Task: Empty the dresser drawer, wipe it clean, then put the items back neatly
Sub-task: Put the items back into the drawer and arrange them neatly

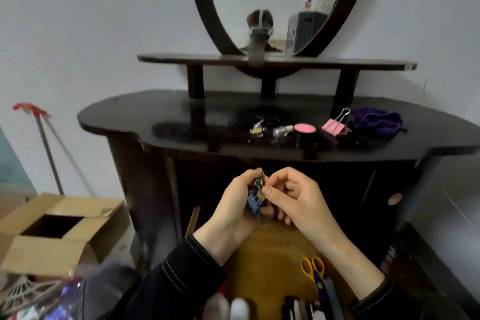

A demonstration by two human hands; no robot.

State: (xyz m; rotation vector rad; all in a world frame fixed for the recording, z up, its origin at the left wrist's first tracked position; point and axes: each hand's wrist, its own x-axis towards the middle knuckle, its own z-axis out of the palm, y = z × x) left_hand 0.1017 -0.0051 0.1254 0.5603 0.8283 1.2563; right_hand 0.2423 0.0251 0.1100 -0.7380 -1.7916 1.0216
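Over the pulled-out wooden drawer, my left hand grips a bunch of small binder clips, blue and green ones among them. My right hand pinches a wire handle of one clip in that bunch between thumb and forefinger. Yellow-handled scissors and several pens lie at the drawer's near end. On the dark dresser top sit a big pink binder clip, a round pink disc, small metal clips and a purple cloth.
An oval mirror rises over a narrow shelf at the back. An open cardboard box stands on the floor at left, with a red-topped mop pole behind it. Bags and clutter fill the lower left corner.
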